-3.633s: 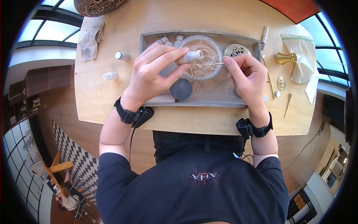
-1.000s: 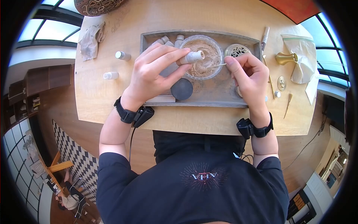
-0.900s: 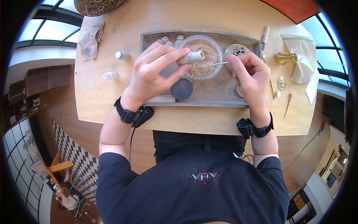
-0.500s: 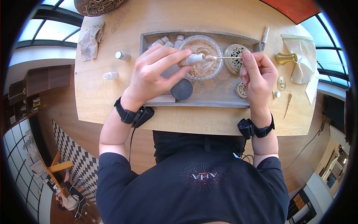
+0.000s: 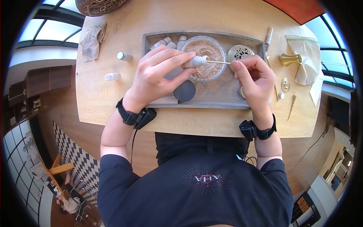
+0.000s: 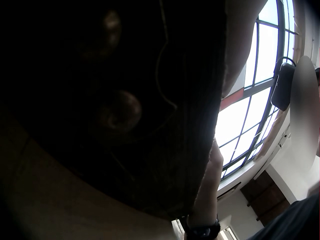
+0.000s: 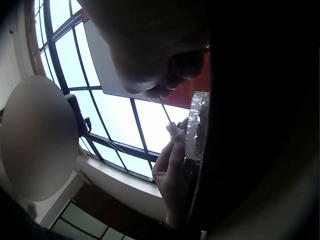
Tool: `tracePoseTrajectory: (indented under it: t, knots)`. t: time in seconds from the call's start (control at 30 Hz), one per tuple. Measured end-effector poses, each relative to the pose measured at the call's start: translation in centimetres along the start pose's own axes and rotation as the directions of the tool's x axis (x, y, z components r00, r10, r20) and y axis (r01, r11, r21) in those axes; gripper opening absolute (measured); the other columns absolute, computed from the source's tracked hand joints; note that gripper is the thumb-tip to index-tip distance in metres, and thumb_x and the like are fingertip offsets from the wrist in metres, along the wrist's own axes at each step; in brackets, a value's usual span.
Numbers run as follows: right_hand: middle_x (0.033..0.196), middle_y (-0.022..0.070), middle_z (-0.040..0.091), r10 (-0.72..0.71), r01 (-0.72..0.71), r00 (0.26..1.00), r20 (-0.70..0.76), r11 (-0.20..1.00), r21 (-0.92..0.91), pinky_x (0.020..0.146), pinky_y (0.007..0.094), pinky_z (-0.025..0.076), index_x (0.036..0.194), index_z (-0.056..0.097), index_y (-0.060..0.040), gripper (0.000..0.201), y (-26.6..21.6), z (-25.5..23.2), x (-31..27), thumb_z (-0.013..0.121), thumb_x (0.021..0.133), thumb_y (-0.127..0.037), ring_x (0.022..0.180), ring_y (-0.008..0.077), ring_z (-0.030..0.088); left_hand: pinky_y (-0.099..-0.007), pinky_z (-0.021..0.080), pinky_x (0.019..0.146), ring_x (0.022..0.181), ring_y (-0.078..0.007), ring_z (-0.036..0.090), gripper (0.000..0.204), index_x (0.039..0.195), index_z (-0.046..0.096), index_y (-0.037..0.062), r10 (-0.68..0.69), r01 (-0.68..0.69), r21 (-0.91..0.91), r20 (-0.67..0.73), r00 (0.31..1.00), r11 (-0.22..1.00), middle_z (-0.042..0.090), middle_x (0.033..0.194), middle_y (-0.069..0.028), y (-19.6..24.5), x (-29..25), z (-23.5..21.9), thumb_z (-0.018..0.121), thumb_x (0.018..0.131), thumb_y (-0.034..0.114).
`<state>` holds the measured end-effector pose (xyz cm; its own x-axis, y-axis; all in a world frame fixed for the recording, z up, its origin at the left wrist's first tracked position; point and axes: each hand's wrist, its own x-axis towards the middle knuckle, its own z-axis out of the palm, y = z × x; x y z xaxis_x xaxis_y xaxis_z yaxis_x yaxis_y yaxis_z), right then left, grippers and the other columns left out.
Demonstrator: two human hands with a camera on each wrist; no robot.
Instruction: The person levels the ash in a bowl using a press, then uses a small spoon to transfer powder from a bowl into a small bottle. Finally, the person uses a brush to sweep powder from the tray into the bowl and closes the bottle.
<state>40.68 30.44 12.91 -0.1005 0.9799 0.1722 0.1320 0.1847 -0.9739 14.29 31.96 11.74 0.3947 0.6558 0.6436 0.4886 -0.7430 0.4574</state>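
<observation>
Over a glass bowl (image 5: 204, 79) of tan powder (image 5: 211, 46), my left hand (image 5: 153, 72) holds a small whitish bottle (image 5: 195, 62) between thumb and fingers. The bottle lies tilted, its uncapped mouth facing right. My right hand (image 5: 255, 77) pinches a thin metal scoop (image 5: 220, 62) by its far end, and the scoop's tip is hidden in the bottle's mouth. In the right wrist view the scoop (image 7: 164, 110) runs down into the bottle (image 7: 175, 132) beside the bowl's faceted wall (image 7: 196, 122). The left wrist view is mostly dark.
A grey tray (image 5: 219, 103) bears the bowl, several bottles, a pierced brass lid (image 5: 237, 52) and a black disc (image 5: 184, 90). Left stand two small bottles (image 5: 124, 56). To the right lie a brass vase (image 5: 289, 59), a plastic bag (image 5: 307, 43) and a small brush (image 5: 292, 106).
The right hand drew the scoop rightward out of the bowl with powder on its tip, then moved left and put the tip into the bottle's mouth. The left hand has hardly moved.
</observation>
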Motion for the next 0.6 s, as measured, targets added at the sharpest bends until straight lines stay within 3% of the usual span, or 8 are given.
tracePoseTrajectory:
  t: [0.33,0.6]
  knots:
    - [0.076,-0.0014,0.067,-0.142,0.143,0.988,-0.066,0.990,0.013,0.060,0.0185,0.043,0.094,0.072,0.0002,0.007,0.52,-0.25,-0.27,0.077,0.094,-0.004,0.069,0.0035,0.057,-0.0321,0.055,0.071,0.080,-0.0221,0.069,0.041,0.113,0.077,0.0023,-0.001,0.001,0.012,0.025,1.000,1.000,0.076,0.096,-0.0094,-0.10,0.03,-0.34,0.087,0.073,0.000]
    - [0.072,-0.0037,0.064,-0.074,0.084,0.986,-0.149,0.994,0.065,0.058,0.0169,0.039,0.090,0.070,-0.0013,0.011,0.48,-0.31,-0.17,0.078,0.095,-0.007,0.065,0.0006,0.053,-0.0315,0.054,0.071,0.079,-0.0212,0.068,0.042,0.114,0.077,0.0018,-0.024,0.024,0.007,0.008,1.000,1.000,0.076,0.095,-0.0091,0.03,0.05,-0.42,0.086,0.074,0.000]
